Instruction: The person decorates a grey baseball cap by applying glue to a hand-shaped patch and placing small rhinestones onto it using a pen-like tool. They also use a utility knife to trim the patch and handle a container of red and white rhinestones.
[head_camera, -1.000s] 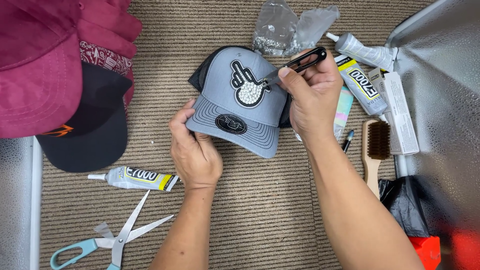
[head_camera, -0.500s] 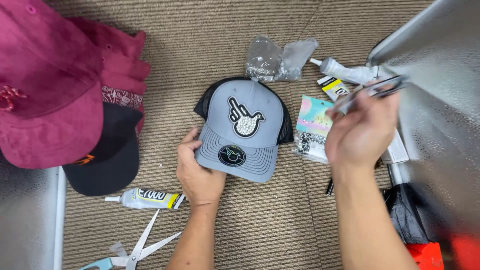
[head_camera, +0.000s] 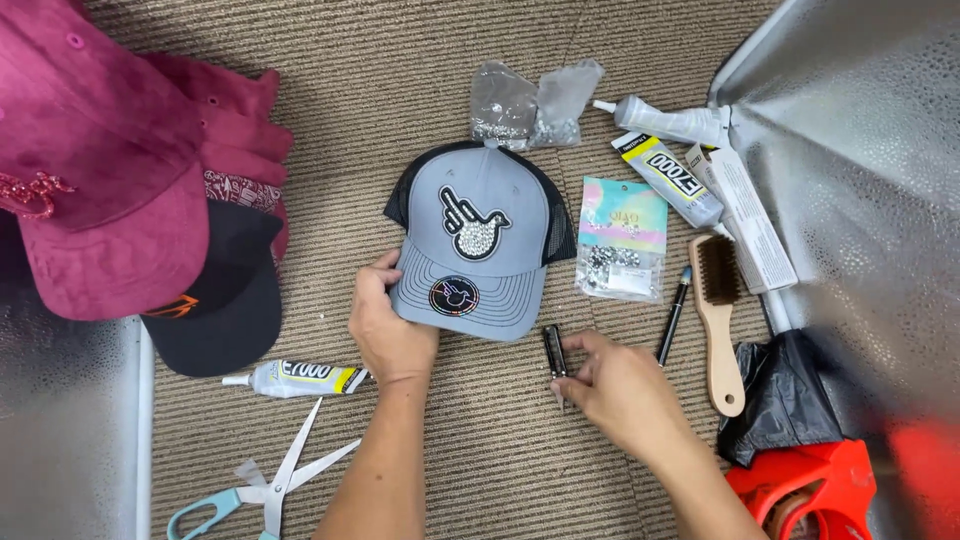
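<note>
A grey cap with black mesh back and a rhinestone emblem lies on the ribbed tan carpet. My left hand grips the left edge of its brim. My right hand rests on the carpet just right of the brim, its fingertips pinching a small black tweezer-like tool that lies on the carpet. A packet of rhinestones lies right of the cap.
Maroon caps and a black cap lie left. Glue tubes, scissors, a wooden brush, a pen, plastic bags, a red tape dispenser and silver reflective sheet surround the cap.
My right hand came down from the upper right with the black tool and set it on the carpet beside the brim. My left hand stays on the brim.
</note>
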